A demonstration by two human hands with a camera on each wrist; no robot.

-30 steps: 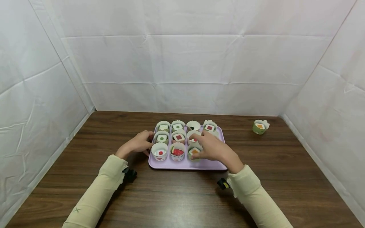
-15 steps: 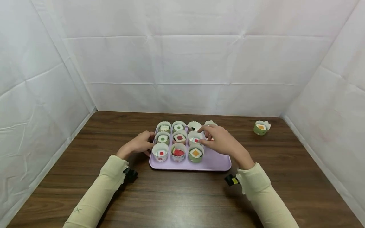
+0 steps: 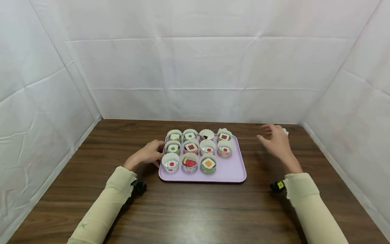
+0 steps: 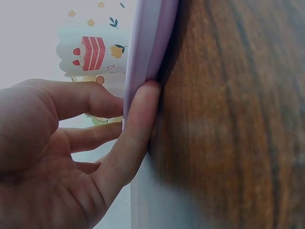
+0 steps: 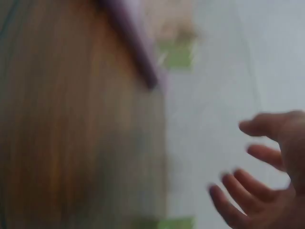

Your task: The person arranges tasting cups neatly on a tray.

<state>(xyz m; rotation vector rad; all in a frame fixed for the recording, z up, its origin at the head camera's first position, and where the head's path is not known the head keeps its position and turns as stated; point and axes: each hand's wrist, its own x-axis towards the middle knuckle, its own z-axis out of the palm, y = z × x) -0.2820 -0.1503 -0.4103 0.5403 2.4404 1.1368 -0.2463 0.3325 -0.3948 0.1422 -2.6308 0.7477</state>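
A lilac tray (image 3: 230,171) on the table carries several paper baking cups in rows. Each holds a small piece, such as a white square with an orange middle (image 3: 208,163) or a red piece (image 3: 190,163). My left hand (image 3: 147,154) pinches the tray's left rim, its thumb (image 4: 143,102) on one side and fingertips on the other in the left wrist view. To the right of the tray, my right hand (image 3: 276,141) is in the air, fingers spread and holding nothing. It mostly hides a lone paper cup (image 3: 285,131), whose pale rim peeks out behind it.
The brown wooden table (image 3: 195,210) ends at white cloth walls (image 3: 207,64) behind and at both sides. On the tray, bare surface shows at the front right corner. The right wrist view is blurred.
My right hand has left the cups on the tray and moved right, near the lone cup. The tray and my left hand stay in place.
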